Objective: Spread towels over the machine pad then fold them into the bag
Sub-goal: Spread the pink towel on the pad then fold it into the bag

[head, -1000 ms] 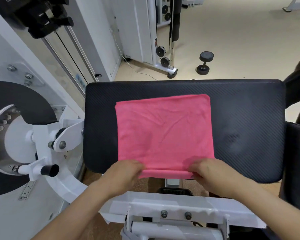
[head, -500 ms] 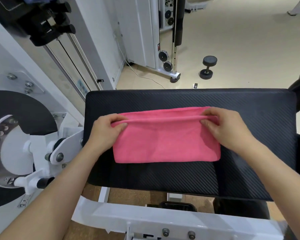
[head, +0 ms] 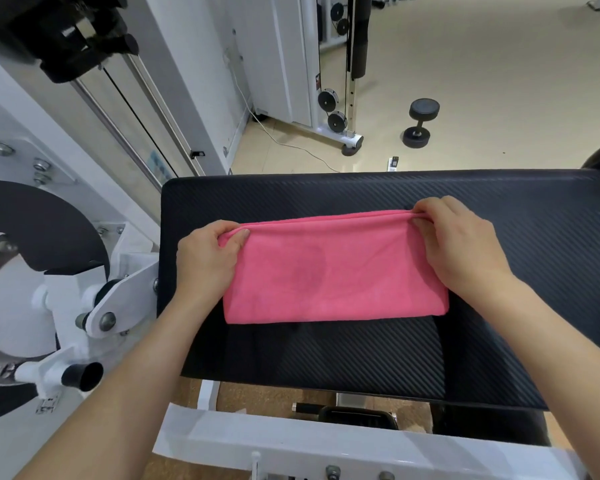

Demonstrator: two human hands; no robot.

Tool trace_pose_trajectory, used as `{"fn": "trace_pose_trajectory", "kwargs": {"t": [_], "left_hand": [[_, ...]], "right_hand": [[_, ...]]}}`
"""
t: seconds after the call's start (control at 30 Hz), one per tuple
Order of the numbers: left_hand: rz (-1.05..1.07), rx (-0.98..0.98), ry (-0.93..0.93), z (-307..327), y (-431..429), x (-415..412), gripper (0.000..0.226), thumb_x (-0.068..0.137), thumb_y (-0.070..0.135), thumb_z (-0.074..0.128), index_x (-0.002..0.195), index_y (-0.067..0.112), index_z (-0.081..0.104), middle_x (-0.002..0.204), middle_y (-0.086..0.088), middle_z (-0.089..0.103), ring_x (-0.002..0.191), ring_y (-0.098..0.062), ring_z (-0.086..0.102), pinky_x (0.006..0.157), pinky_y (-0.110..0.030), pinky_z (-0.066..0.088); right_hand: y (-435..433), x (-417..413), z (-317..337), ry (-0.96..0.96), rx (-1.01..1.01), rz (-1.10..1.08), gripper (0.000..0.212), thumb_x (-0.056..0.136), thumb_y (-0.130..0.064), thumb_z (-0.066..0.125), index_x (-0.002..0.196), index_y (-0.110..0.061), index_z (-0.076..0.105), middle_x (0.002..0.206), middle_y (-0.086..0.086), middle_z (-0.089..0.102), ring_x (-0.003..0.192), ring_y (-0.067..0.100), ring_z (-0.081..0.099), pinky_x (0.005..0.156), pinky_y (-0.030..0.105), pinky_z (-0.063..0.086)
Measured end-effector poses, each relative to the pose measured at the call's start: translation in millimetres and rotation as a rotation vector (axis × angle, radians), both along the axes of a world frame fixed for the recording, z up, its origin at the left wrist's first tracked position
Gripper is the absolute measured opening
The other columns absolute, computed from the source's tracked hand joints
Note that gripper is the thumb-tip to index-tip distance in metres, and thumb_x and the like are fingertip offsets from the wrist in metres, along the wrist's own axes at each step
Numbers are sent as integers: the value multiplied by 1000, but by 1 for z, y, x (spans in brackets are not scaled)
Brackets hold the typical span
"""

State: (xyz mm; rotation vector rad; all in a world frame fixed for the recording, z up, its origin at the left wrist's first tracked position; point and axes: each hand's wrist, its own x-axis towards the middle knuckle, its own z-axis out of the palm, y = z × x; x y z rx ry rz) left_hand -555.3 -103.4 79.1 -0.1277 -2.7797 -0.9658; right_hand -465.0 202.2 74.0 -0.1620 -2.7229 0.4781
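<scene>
Pink towel [head: 333, 271] lies folded in half on the black machine pad [head: 534, 220], in the middle of the frame, its folded edge toward the bottom and its two loose edges stacked along the far side. Both bare forearms reach up from the bottom corners of the frame. The left hand [head: 205, 261] sits at the towel's upper left corner, knuckles up, thumb laid flat on top of the cloth and the fingers [head: 229, 228] curled round the corner, pinching both layers. The right hand [head: 461, 251] sits at the upper right corner, wrist bent inward, its fingers [head: 426, 221] curled over the doubled edge and gripping it against the pad. Between the two hands the far edge runs nearly straight. A second ago the towel lay spread open as one larger sheet and both hands held its near edge at the lower rim of the pad; that edge has since been carried over to the far side. Compared with half a second ago, hands and towel sit in almost the same places. A black dumbbell [head: 420, 128] lies on the floor in the upper right of the frame.
</scene>
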Motion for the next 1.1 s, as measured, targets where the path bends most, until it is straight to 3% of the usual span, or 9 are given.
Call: {"fn": "trace_pose_trajectory", "kwargs": {"t": [0.2, 0.4, 0.53, 0.63, 0.73, 0.87, 0.97, 1.03, 1.1], "left_hand": [[27, -9, -13, -1, 0, -2, 19, 96, 33, 55, 102, 20, 69, 90, 10, 63, 87, -13, 57, 75, -30, 39], [-28, -160, 78, -6, 0, -6, 20, 95, 36, 56, 98, 18, 64, 90, 2, 64, 83, -19, 58, 71, -34, 42], [-50, -198, 136, -10, -7, -10, 25, 91, 35, 62, 107, 16, 66, 101, -3, 56, 95, -21, 55, 75, -34, 43], [-120, -212, 145, -8, -11, -11, 21, 89, 32, 66, 99, 14, 67, 98, -1, 55, 94, -20, 53, 78, -33, 43], [-170, -242, 118, -3, -9, -7, 16, 87, 31, 68, 91, 16, 63, 92, 4, 54, 87, -14, 51, 76, -30, 42], [-160, -100, -62, 2, -9, -2, 12, 88, 31, 68, 92, 24, 59, 85, 11, 59, 78, -6, 54, 67, -24, 40], [-209, 6, -233, 7, -17, 4, 22, 86, 29, 71, 108, 31, 64, 96, 16, 63, 88, 2, 57, 70, -13, 41], [-296, 78, -393, 12, -22, 19, 16, 86, 26, 71, 102, 27, 70, 93, 13, 69, 86, 2, 63, 69, -8, 45], [-358, 224, -584, 13, -26, 38, 11, 87, 26, 70, 96, 21, 73, 90, 4, 74, 83, -4, 68, 72, -13, 50]], "right_hand": [[5, -6, 2, 0, 36, 51, 21, 102, -20, 38, 109, -8, 54, 98, 11, 59, 76, 38, 58, 60, 41, 44], [0, -5, 0, -34, 101, -3, 24, 101, -24, 46, 109, -6, 58, 95, 13, 57, 62, 35, 54, 51, 38, 44], [1, 0, 7, -74, -13, -33, 28, 95, -30, 54, 118, -15, 60, 107, 6, 52, 84, 25, 55, 65, 35, 44], [6, -2, 16, -165, -27, -43, 30, 91, -30, 58, 118, -16, 60, 115, 4, 50, 100, 23, 52, 73, 35, 44], [5, -6, 24, -233, 52, -31, 21, 88, -27, 58, 105, -16, 59, 104, 3, 52, 96, 22, 47, 69, 33, 38], [2, -9, 36, -330, 33, -14, 14, 84, -20, 59, 94, -18, 49, 83, -2, 55, 78, 23, 49, 60, 34, 33], [5, -13, 56, -408, -147, -24, 24, 81, -16, 61, 101, -21, 48, 89, 2, 61, 83, 26, 56, 68, 38, 45], [5, -24, 68, -316, -121, -45, 26, 84, -13, 57, 107, -21, 50, 94, 9, 64, 87, 33, 57, 73, 40, 47], [-9, -42, 78, -113, -22, -68, 31, 86, -8, 51, 116, -16, 52, 100, 16, 64, 92, 39, 56, 74, 41, 44]]}}
